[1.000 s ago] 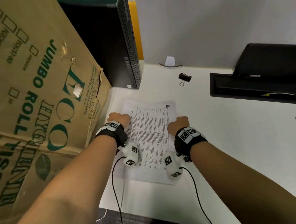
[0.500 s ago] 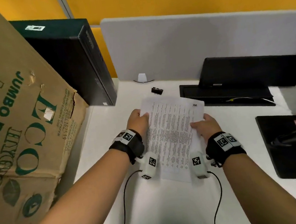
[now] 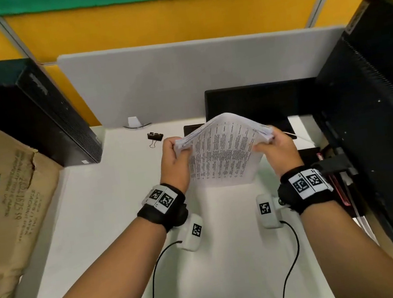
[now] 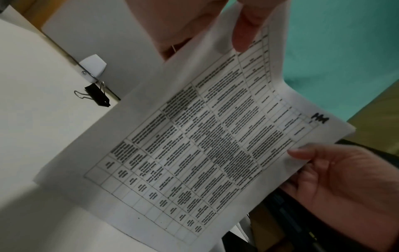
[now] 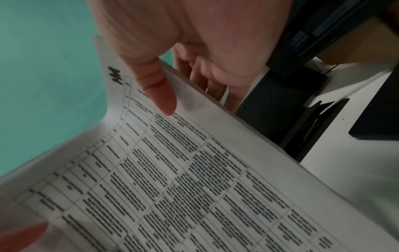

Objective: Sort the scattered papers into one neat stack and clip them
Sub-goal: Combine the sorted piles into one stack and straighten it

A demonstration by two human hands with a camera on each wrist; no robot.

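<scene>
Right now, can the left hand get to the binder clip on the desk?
Probably not yet. The binder clip lies in the open just beyond the left hand, nothing between them, but that hand grips one side of the paper stack while the right hand grips the other. It must let go first.

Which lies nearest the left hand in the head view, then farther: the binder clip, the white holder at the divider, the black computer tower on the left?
From the left hand, which grips the papers:
1. Binder clip, on the desk just beyond and left.
2. White holder, farther back at the divider's foot.
3. Black computer tower, far left at the desk's edge.
</scene>
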